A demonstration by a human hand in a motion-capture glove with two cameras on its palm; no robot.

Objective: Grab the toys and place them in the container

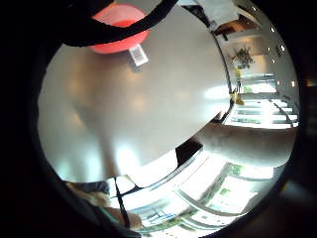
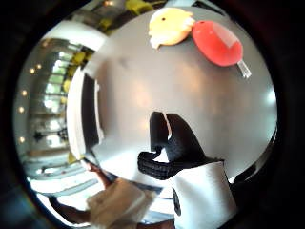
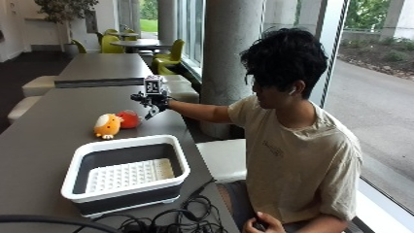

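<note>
Two plush toys lie side by side on the grey table (image 3: 45, 145): a yellow-orange bird (image 3: 107, 125) (image 2: 169, 26) and a red one (image 3: 129, 119) (image 2: 217, 43) (image 1: 119, 29) with a white tag. My gloved right hand (image 3: 152, 102) hovers just above and to the right of the red toy, touching neither. Its black fingers (image 2: 167, 140) are loosely bent and hold nothing. The white-rimmed dark grey container (image 3: 175, 158) (image 2: 76, 114) stands nearer the camera on the same table, with nothing inside it.
Black cables (image 3: 168, 218) lie coiled at the table's near end beside the container. A white bench seat (image 3: 223, 158) runs along the table's right edge. A grey column (image 3: 232, 48) stands behind the arm. The person's bare hand (image 3: 265, 224) rests at the lap.
</note>
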